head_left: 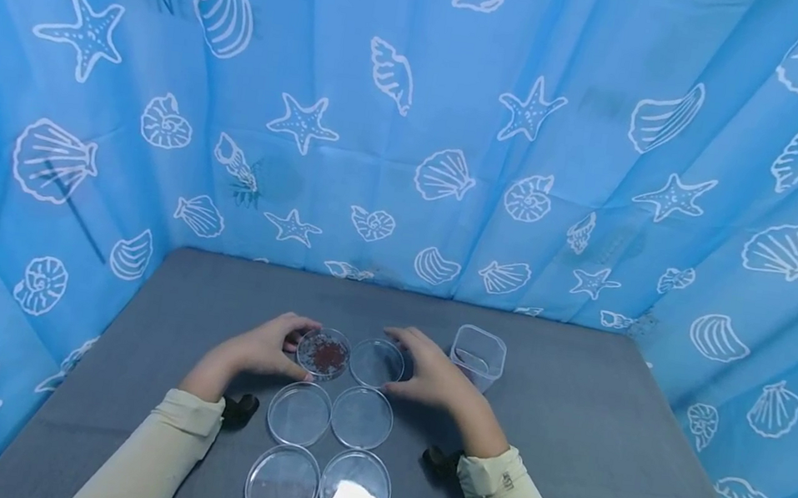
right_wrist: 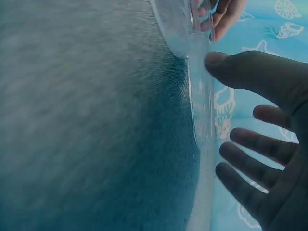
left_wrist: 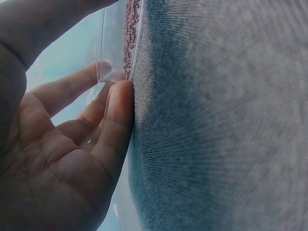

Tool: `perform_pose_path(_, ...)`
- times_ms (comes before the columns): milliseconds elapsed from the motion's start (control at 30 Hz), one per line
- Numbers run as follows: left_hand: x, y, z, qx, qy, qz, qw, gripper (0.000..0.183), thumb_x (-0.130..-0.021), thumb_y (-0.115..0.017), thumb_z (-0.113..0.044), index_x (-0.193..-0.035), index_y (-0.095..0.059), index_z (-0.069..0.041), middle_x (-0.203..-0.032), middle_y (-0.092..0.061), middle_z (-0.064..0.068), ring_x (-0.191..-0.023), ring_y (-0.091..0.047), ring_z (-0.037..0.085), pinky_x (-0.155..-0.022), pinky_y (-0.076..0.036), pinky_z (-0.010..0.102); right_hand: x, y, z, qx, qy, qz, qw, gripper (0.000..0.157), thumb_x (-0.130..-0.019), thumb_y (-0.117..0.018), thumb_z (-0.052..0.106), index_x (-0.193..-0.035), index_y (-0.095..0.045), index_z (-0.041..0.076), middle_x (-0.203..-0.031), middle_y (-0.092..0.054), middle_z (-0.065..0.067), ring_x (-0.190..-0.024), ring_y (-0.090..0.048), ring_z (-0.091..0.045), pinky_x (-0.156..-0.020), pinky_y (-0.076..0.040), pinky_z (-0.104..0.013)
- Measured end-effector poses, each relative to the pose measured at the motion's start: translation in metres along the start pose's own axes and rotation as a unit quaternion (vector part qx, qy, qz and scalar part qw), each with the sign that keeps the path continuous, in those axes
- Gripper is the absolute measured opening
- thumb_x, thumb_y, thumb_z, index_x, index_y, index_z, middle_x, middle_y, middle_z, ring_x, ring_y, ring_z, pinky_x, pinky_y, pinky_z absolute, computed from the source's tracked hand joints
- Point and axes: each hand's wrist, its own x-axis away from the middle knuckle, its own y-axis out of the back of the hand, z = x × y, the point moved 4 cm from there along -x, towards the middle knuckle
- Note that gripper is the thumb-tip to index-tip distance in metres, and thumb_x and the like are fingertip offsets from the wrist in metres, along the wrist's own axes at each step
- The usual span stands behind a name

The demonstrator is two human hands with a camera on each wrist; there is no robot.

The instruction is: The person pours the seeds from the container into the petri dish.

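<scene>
In the head view my left hand (head_left: 271, 347) holds the rim of a petri dish (head_left: 323, 354) with reddish-brown granules, at the back left of the dishes. The left wrist view shows the thumb and a finger on its clear wall, with granules (left_wrist: 130, 43) seen side-on. My right hand (head_left: 432, 371) is around the right side of a clear petri dish (head_left: 377, 364). Its thumb is at the near rim, its fingers at the far side. In the right wrist view the fingers (right_wrist: 260, 144) are spread and fairly straight; firm contact cannot be made out.
Several more clear petri dishes (head_left: 299, 413) stand in two columns toward the front, one with a bright reflection (head_left: 355, 491). A clear plastic tub (head_left: 479, 352) stands right of the right hand. The table has a grey cloth (head_left: 571, 440); a blue shell-patterned curtain (head_left: 416, 117) surrounds it.
</scene>
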Motion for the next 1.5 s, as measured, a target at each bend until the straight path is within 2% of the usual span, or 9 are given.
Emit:
perform_pose_path(167,0.000,-0.001,-0.001,0.002,0.003,-0.001,1.0000,0.091,-0.077,-0.097,-0.019,-0.154,-0.052,-0.006,-0.143,-0.052,0.020,-0.128,-0.059,0.036,-0.108,-0.057,0.047,-0.006,-0.003,-0.007,0.011,-0.022,0.017,1.000,0.091,-0.083,-0.092,0.025,-0.160,-0.046,0.008,-0.153,-0.054,-0.014,-0.144,-0.051,-0.034,-0.119,-0.045,-0.056)
perform_pose_path(333,0.000,-0.001,-0.001,0.002,0.001,-0.001,1.0000,0.090,-0.076,-0.097,-0.020,-0.154,-0.053,-0.006,-0.142,-0.052,0.019,-0.127,-0.059,0.036,-0.108,-0.057,0.047,-0.009,-0.005,-0.013,0.008,-0.033,0.033,0.999,0.092,-0.083,-0.090,0.024,-0.161,-0.043,0.011,-0.154,-0.052,-0.014,-0.146,-0.048,-0.035,-0.120,-0.044,-0.057)
perform_pose_path(533,-0.001,0.000,0.001,-0.002,-0.001,-0.002,1.0000,0.090,-0.076,-0.097,-0.019,-0.153,-0.053,-0.007,-0.142,-0.053,0.019,-0.127,-0.059,0.035,-0.108,-0.057,0.047,-0.011,-0.010,-0.019,0.016,-0.039,0.050,0.998,0.100,-0.079,-0.092,0.025,-0.164,-0.039,0.010,-0.160,-0.048,-0.018,-0.150,-0.041,-0.042,-0.122,-0.040,-0.062)
perform_pose_path(700,-0.001,-0.001,0.002,-0.004,0.000,-0.002,1.0000,0.090,-0.076,-0.097,-0.021,-0.154,-0.053,-0.007,-0.142,-0.053,0.018,-0.127,-0.059,0.034,-0.108,-0.057,0.046,-0.012,-0.011,-0.018,-0.001,-0.038,0.054,0.998,0.100,-0.081,-0.091,0.021,-0.164,-0.037,0.008,-0.163,-0.048,-0.017,-0.152,-0.042,-0.040,-0.128,-0.032,-0.060)
perform_pose_path(933,-0.001,-0.002,0.003,-0.009,0.006,-0.005,0.9999,0.090,-0.077,-0.097,-0.023,-0.154,-0.052,-0.008,-0.142,-0.053,0.018,-0.127,-0.059,0.033,-0.107,-0.058,0.045,-0.010,-0.011,-0.018,-0.015,-0.049,0.040,0.998,0.102,-0.082,-0.092,0.022,-0.165,-0.035,0.009,-0.162,-0.049,-0.015,-0.152,-0.042,-0.038,-0.125,-0.037,-0.059)
perform_pose_path(1033,-0.001,-0.002,0.003,-0.007,0.011,-0.004,0.9999,0.091,-0.077,-0.097,-0.023,-0.154,-0.052,-0.009,-0.142,-0.053,0.016,-0.127,-0.060,0.032,-0.107,-0.058,0.044,-0.008,-0.008,-0.017,-0.021,-0.049,0.021,0.998,0.102,-0.082,-0.091,0.026,-0.166,-0.035,0.009,-0.162,-0.049,-0.016,-0.151,-0.043,-0.038,-0.125,-0.037,-0.059)
perform_pose_path(1233,0.000,-0.001,0.002,-0.002,0.007,-0.003,1.0000,0.090,-0.077,-0.097,-0.021,-0.155,-0.052,-0.007,-0.142,-0.053,0.018,-0.127,-0.059,0.035,-0.108,-0.057,0.047,-0.005,0.003,-0.011,-0.054,-0.026,-0.059,0.996,0.102,-0.084,-0.090,0.030,-0.167,-0.032,0.011,-0.155,-0.051,-0.023,-0.141,-0.053,-0.038,-0.116,-0.048,-0.059)
perform_pose_path(1333,0.001,-0.001,0.002,0.000,0.007,-0.003,1.0000,0.090,-0.077,-0.097,-0.020,-0.154,-0.052,-0.007,-0.142,-0.052,0.019,-0.127,-0.059,0.036,-0.108,-0.057,0.047,-0.004,0.006,-0.008,-0.096,-0.025,-0.099,0.990,0.105,-0.084,-0.091,0.028,-0.168,-0.029,0.014,-0.148,-0.050,-0.025,-0.137,-0.055,-0.039,-0.111,-0.053,-0.058)
perform_pose_path(1500,0.000,-0.001,0.001,0.001,-0.002,-0.001,1.0000,0.090,-0.077,-0.097,-0.020,-0.154,-0.051,-0.005,-0.142,-0.052,0.020,-0.126,-0.059,0.035,-0.108,-0.058,0.047,-0.004,0.009,-0.007,-0.170,-0.043,-0.150,0.973,0.106,-0.083,-0.092,0.020,-0.167,-0.026,0.017,-0.140,-0.042,-0.025,-0.132,-0.056,-0.042,-0.109,-0.056,-0.053)
